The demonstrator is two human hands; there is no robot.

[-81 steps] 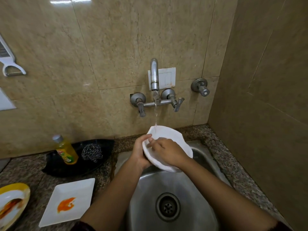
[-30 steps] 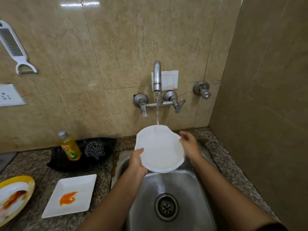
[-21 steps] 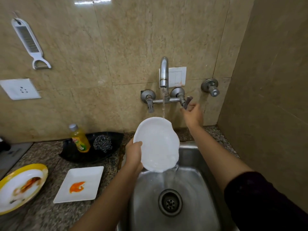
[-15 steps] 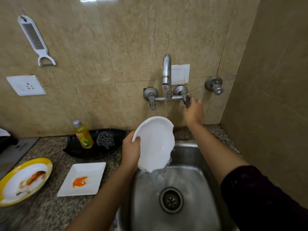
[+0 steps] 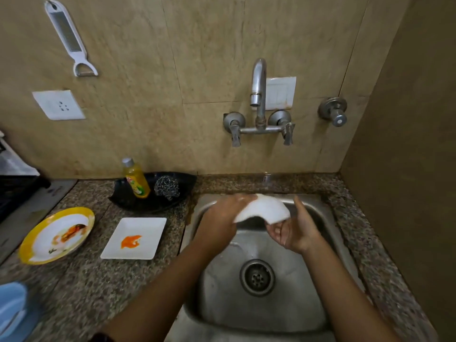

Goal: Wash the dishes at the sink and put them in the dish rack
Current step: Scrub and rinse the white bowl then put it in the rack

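Observation:
A round white plate (image 5: 265,210) is held over the steel sink (image 5: 328,218), tipped face down and blurred by motion. My left hand (image 5: 222,218) grips its left rim. My right hand (image 5: 293,230) is at the plate's right edge, palm up with the fingers under the rim. No water runs from the tap (image 5: 258,95). On the counter to the left lie a square white plate (image 5: 148,230) with an orange smear and a yellow-rimmed plate (image 5: 32,245) with food remains.
A black dish (image 5: 128,201) at the back of the counter holds a yellow soap bottle (image 5: 136,178) and a steel scourer (image 5: 167,186). A peeler (image 5: 70,40) and a socket (image 5: 58,104) are on the wall. A blue object (image 5: 12,309) shows at the lower left.
The water has stopped. My right hand left the tap handle and came down to the plate's right edge. The plate dropped lower into the sink and tipped face down.

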